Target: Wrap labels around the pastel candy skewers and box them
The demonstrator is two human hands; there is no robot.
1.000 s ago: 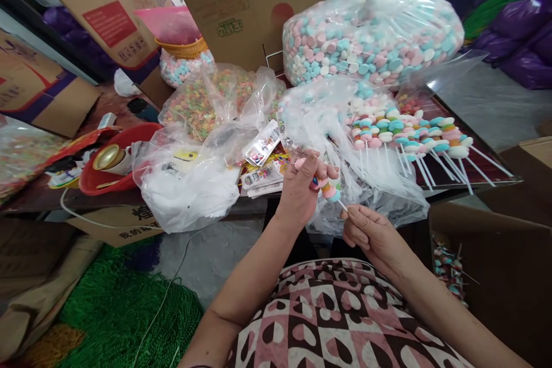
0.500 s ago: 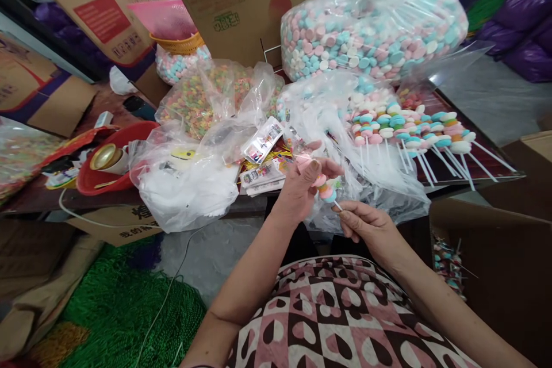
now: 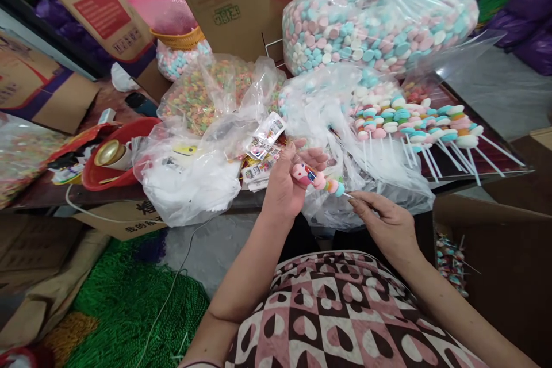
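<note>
A marshmallow skewer [image 3: 321,179] with a pink printed top piece and pink, orange, green and blue sweets below lies slanted between my hands. My right hand [image 3: 382,218] is closed, pinching the white stick at its lower end. Around the printed top, my left hand [image 3: 288,178] is open, palm up with fingers apart; the top lies against or just over the palm. Beyond the hands are thin clear plastic bags [image 3: 340,155] and printed packets [image 3: 267,135]. Finished-looking marshmallow skewers [image 3: 414,126] lie in a row to the right, sticks toward me.
A big bag of marshmallows [image 3: 379,23] and a bag of small coloured gummies [image 3: 215,92] stand behind. On the left are white bags [image 3: 194,184] and a red basin [image 3: 97,175]. An open carton [image 3: 495,259] with skewers inside stands low right; green strands [image 3: 142,299] cover the floor.
The fingers of my left hand have opened off the skewer's top, showing its printed piece. My right hand has drawn the stick slightly right.
</note>
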